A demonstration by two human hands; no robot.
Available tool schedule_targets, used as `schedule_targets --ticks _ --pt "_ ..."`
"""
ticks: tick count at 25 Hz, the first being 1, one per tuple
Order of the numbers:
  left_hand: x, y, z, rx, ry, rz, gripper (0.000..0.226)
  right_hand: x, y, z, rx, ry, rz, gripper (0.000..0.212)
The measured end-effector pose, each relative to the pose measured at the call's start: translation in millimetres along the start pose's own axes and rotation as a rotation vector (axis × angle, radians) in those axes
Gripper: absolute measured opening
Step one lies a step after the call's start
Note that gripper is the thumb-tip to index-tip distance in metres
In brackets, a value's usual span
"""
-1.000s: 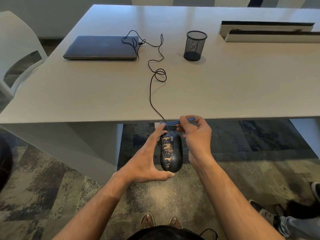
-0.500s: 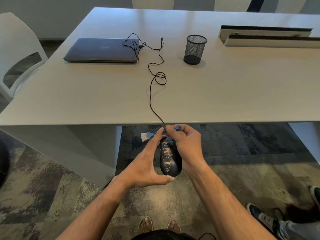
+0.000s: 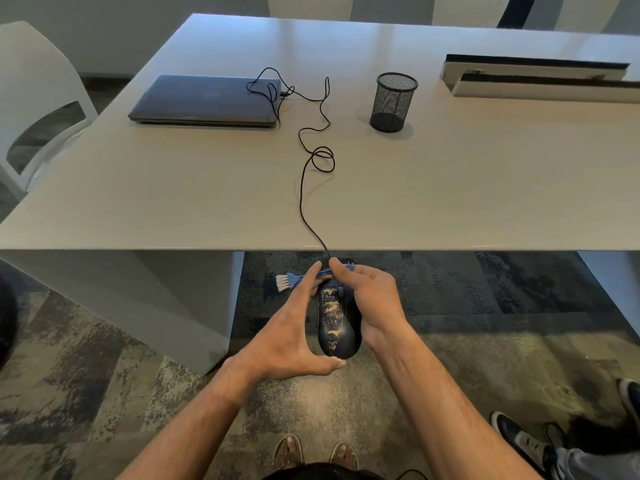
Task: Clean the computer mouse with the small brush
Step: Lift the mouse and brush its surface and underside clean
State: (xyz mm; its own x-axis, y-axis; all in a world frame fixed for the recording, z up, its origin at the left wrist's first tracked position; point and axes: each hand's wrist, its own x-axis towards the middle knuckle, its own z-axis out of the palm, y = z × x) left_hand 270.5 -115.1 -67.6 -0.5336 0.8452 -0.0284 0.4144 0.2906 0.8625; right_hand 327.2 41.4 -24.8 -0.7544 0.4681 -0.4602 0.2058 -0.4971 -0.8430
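One mouse, black and flecked with tan grime, was held in the air in front of the near edge of the table, above the carpet. The left hand grasped it from the left, thumb curled under the near end and fingers reaching along the far end. The right hand pinched one small blue brush between thumb and forefinger, its other fingers curled beside the mouse's right flank. The brush lay crosswise over the far end of the mouse, white bristles sticking out to the left past the left hand's fingers; whether the bristles touched anything could not be told.

One black cord ran from the mouse up over the table edge, looped once near the middle of the table, and tangled on toward one closed laptop. One mesh cup stood to the right of the cord, well apart from the laptop. Two long white trays with dark tops lay at the far right of the table. One white chair stood at the left. Two sandalled feet showed at the bottom, and two sneakers belonging to another person at the lower right.
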Motion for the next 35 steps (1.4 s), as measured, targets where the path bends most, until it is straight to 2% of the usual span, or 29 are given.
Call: schedule_targets --ticks 3,9,11,15,20,27,35 --pt "1.2 -0.3 -0.7 -0.003 0.014 -0.01 0.138 4.7 0.4 0.1 0.016 -0.013 0.071 0.035" --pt "3.2 -1.9 -1.7 -0.04 0.053 -0.025 0.137 7.7 4.2 -3.5 0.001 -0.124 -0.01 0.017" --pt "4.0 -2.0 -2.3 -0.054 0.075 -0.033 0.137 6.5 5.7 -7.9 -0.014 -0.16 -0.038 0.026" --pt "4.9 -3.1 -3.7 -0.065 0.093 -0.038 0.137 2.0 18.2 -29.1 0.06 -0.254 -0.029 0.061" --pt "7.7 -5.4 -5.8 -0.072 0.091 -0.039 0.137 -6.3 30.0 -54.3 0.087 -0.413 -0.093 0.07" --pt "11.8 -3.8 -8.0 -0.075 0.067 -0.035 0.136 0.0 32.1 -55.0 0.039 -0.418 -0.133 0.061" --pt "8.6 -0.6 -16.8 -0.084 0.024 -0.044 0.138 8.3 32.3 -55.5 0.003 -0.429 -0.143 0.07"
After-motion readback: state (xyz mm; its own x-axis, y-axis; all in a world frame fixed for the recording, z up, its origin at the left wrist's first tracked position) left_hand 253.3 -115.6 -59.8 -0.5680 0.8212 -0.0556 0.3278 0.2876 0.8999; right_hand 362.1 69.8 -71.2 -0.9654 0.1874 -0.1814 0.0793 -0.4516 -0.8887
